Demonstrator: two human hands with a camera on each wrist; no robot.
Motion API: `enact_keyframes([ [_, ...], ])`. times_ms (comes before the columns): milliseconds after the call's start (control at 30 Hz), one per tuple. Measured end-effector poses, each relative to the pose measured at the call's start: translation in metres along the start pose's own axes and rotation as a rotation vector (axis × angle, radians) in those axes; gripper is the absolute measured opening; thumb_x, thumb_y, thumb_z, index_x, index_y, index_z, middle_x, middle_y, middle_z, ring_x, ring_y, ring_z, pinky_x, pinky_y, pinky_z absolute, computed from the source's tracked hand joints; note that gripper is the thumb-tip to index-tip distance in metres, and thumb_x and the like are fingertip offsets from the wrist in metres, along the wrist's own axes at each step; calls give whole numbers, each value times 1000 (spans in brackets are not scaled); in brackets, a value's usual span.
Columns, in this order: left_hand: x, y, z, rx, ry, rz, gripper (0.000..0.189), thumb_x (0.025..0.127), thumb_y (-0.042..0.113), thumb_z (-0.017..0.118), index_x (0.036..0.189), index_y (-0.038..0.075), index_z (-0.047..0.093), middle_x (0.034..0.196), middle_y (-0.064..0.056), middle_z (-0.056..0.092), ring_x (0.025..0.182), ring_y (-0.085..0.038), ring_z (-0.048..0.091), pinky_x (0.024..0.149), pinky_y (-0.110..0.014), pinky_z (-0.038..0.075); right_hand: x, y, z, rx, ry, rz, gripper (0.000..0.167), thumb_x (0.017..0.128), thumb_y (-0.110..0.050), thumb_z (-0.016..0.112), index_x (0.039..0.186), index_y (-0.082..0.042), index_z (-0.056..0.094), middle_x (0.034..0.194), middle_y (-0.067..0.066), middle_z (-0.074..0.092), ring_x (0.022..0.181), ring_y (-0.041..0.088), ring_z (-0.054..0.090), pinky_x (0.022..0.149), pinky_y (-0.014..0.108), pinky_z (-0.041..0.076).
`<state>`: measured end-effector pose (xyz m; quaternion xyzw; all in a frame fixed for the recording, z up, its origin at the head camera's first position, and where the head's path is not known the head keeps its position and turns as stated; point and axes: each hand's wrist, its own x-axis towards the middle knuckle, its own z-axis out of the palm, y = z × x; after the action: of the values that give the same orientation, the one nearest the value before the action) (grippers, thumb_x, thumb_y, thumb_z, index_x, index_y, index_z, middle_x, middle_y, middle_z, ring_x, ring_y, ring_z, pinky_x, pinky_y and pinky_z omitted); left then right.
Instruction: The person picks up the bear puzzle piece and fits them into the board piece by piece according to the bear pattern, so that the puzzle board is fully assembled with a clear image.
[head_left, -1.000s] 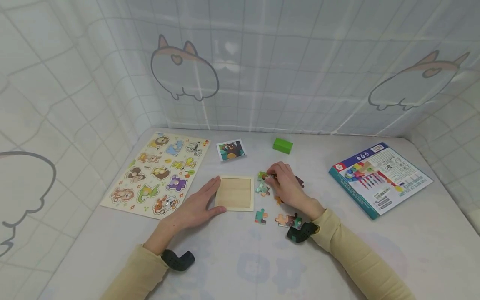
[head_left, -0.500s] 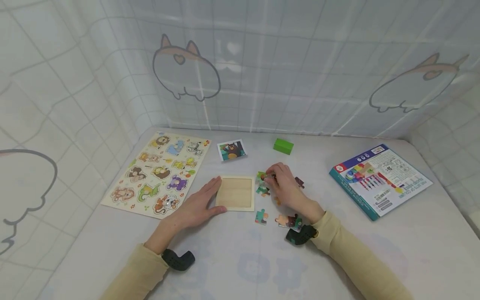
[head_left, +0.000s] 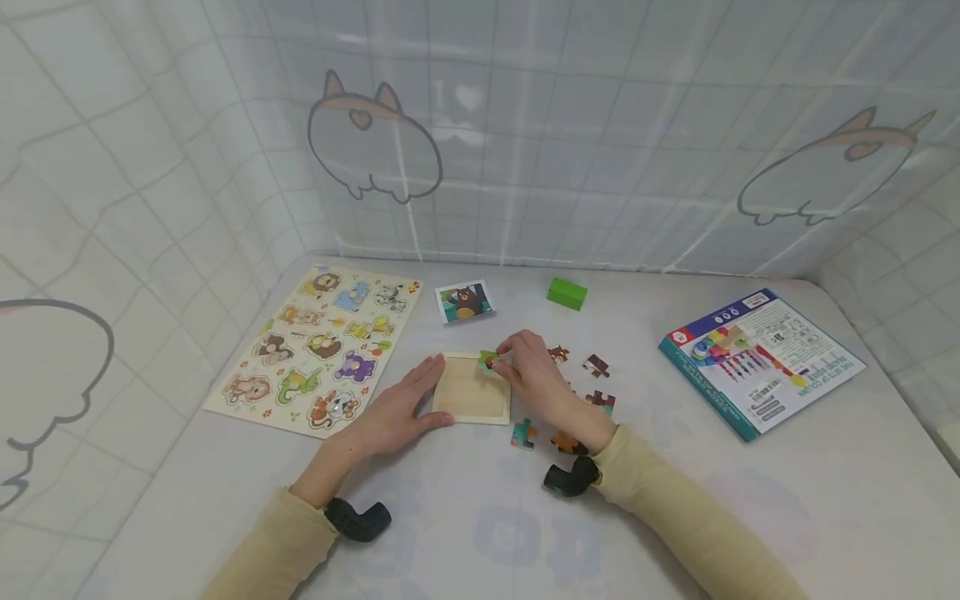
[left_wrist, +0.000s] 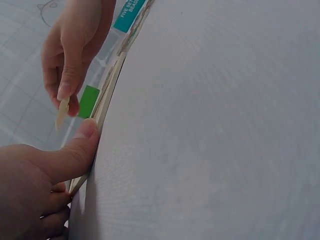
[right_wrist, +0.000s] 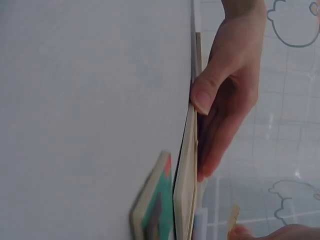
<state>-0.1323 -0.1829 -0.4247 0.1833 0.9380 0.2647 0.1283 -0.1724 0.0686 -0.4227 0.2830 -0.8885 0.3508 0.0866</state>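
Note:
A square wooden puzzle tray (head_left: 471, 390) with a bare recess lies in the middle of the table. My left hand (head_left: 397, 412) rests along its left side with straight fingers, the thumb (left_wrist: 85, 145) against its near edge. My right hand (head_left: 536, 379) pinches a green jigsaw piece (head_left: 486, 362) over the tray's far right corner. In the left wrist view that piece (left_wrist: 62, 114) shows edge-on, tilted and raised. Loose jigsaw pieces lie right of the tray: a teal one (head_left: 523, 434), a brown one (head_left: 597, 365) and several others, partly hidden by my right hand and wrist.
Behind the tray lie a bear picture card (head_left: 465, 302) and a green block (head_left: 567, 293). An animal puzzle board (head_left: 322, 350) is at the left, a flat printed box (head_left: 761, 358) at the right. A patterned tile-print sheet (head_left: 525, 167) rises behind the table.
My right hand has moved left from the loose pieces to over the tray, carrying the green jigsaw piece, which uncovers pieces at the right. My left hand has stayed at the tray.

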Motion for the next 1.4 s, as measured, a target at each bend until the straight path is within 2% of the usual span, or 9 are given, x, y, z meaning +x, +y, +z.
enact_keyframes([
  [300,-1,4,-1,-8,-12,-7,90,94,45,66,161,10,17,168,-10,14,154,-32,14,124,-53,21,8,-7,18,38,-49,2,19,97,-11,64,108,3,59,108,14,57,104,29,50,90,42,48],
  [533,-1,5,0,2,-10,-6,90,94,46,66,161,11,17,168,-9,15,154,-30,14,124,-51,22,14,-7,29,16,-73,-10,19,98,-12,64,110,2,59,112,14,56,107,29,50,94,42,47],
  [700,0,4,1,5,-7,-6,89,94,47,65,161,12,17,168,-8,15,154,-29,15,124,-50,23,18,-9,37,2,-90,16,21,98,-13,64,110,2,59,113,14,54,106,29,49,95,42,48],
  [967,-2,3,-1,14,-2,-11,90,94,47,65,161,11,17,168,-8,15,154,-30,14,123,-52,25,18,-7,44,-40,-77,6,18,99,-15,63,109,-1,60,114,12,51,104,27,46,92,39,47],
  [1400,-2,4,-2,33,-7,-6,89,95,50,63,161,12,17,168,-7,13,155,-29,13,123,-52,25,17,-5,45,-30,-49,-44,18,99,-15,63,111,-2,59,114,11,50,105,29,45,92,40,46],
])
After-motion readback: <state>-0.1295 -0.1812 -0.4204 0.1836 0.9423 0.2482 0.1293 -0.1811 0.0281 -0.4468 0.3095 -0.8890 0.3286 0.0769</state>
